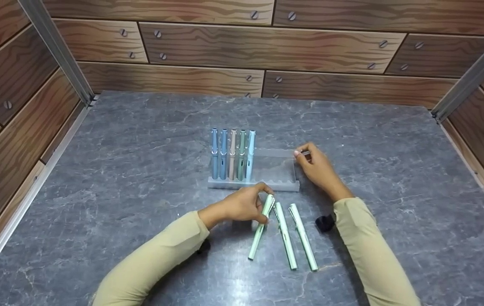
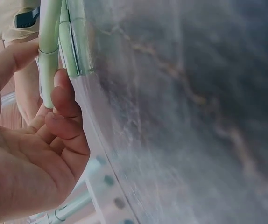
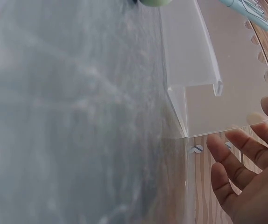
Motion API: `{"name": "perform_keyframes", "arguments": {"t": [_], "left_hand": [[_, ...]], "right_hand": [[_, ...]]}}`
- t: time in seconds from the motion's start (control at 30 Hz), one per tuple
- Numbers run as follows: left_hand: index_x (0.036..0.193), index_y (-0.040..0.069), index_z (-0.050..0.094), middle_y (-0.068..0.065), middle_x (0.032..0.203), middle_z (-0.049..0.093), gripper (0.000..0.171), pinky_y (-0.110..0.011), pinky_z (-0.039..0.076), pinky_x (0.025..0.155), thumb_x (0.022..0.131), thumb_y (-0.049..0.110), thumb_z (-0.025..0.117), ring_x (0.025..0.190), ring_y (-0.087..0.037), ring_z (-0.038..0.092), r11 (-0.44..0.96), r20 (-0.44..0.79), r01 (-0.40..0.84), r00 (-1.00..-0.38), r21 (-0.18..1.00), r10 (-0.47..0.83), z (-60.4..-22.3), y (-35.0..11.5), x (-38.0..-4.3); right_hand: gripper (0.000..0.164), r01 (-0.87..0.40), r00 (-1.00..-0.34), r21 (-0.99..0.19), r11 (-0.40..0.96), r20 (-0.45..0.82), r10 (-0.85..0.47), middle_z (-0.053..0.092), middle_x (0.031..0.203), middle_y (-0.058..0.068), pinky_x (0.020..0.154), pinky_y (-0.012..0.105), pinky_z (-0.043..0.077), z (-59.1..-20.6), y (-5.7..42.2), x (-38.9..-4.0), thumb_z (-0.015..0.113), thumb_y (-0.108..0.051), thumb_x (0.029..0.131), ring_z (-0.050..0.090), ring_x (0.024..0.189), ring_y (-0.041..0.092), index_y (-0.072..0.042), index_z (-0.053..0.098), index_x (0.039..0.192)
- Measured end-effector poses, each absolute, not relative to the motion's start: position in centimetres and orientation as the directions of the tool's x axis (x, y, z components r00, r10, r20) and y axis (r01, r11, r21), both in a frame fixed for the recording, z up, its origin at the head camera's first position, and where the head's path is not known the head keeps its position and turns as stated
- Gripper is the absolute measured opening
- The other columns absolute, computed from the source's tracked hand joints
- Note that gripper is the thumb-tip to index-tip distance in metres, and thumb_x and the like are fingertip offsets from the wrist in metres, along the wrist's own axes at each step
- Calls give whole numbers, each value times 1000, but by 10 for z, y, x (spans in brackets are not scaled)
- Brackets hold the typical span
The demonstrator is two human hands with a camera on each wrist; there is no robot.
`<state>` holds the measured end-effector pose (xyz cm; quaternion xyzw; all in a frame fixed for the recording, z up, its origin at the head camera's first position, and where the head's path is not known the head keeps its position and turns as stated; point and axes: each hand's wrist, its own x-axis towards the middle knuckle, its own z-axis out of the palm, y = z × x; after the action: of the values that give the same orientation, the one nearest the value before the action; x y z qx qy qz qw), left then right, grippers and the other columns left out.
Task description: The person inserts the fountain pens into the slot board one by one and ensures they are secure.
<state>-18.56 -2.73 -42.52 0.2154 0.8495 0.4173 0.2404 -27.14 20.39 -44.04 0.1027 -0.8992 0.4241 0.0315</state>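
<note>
My left hand (image 1: 244,205) pinches a light green pen (image 1: 256,242) between thumb and fingers, its capped end raised towards the stand. The left wrist view shows the same pen (image 2: 49,32) between the fingertips. Two more light green pens (image 1: 286,240) (image 1: 305,240) lie side by side on the table, just right of the held one. A clear plastic pen stand (image 1: 275,170) is behind them. At its upper right corner my right hand (image 1: 320,170) grips the edge between thumb and fingers; the right wrist view shows the other fingers (image 3: 236,168) spread beside the panel.
Several pens (image 1: 233,155) in blue, beige, green and light blue stand upright in the left part of the stand. Notches run along its right part. A small black object (image 1: 325,222) is beside the right sleeve. Wood-patterned walls (image 1: 267,46) border the grey marbled table (image 1: 148,140).
</note>
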Motion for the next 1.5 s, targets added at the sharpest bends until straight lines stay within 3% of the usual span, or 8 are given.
{"name": "perform_keyframes", "arguments": {"t": [0.27,0.67,0.87,1.17,1.5], "left_hand": [[130,10,47,1,71,59,65,-21,43,56,74,-2,77,58,-8,52,457,-209,112,-778,883,593,-414,-31,-190],[134,8,45,-1,77,61,68,-22,49,57,73,-3,75,64,-11,57,407,-145,129,-804,904,577,-396,-39,-195],[134,15,46,-2,87,61,67,-24,49,59,75,1,75,71,-12,56,441,-118,169,-826,882,552,-386,-39,-199],[135,23,45,-6,95,60,65,-24,45,55,79,1,70,59,-12,50,462,-77,209,-846,862,527,-377,-42,-208],[137,21,42,-7,97,61,65,-25,42,55,81,-2,67,55,-11,45,449,2,234,-888,863,459,-375,-48,-219]], "right_hand": [[21,-212,-977,-754,622,144,-158,64,109,21,93,46,49,-440,205,-272,51,-20,100,61,103,33,0,53,108],[24,-210,-977,-763,611,139,-162,64,108,24,93,47,50,-442,206,-270,50,-19,101,63,103,37,2,52,110],[22,-200,-979,-770,606,133,-154,64,110,23,94,47,49,-442,206,-271,50,-19,100,62,104,35,1,53,109],[22,-205,-978,-770,603,136,-159,64,109,23,94,46,49,-441,204,-272,50,-18,100,63,104,34,1,53,109],[21,-227,-973,-771,595,160,-165,64,111,23,92,46,49,-442,204,-270,50,-18,100,63,103,35,2,52,108]]}}
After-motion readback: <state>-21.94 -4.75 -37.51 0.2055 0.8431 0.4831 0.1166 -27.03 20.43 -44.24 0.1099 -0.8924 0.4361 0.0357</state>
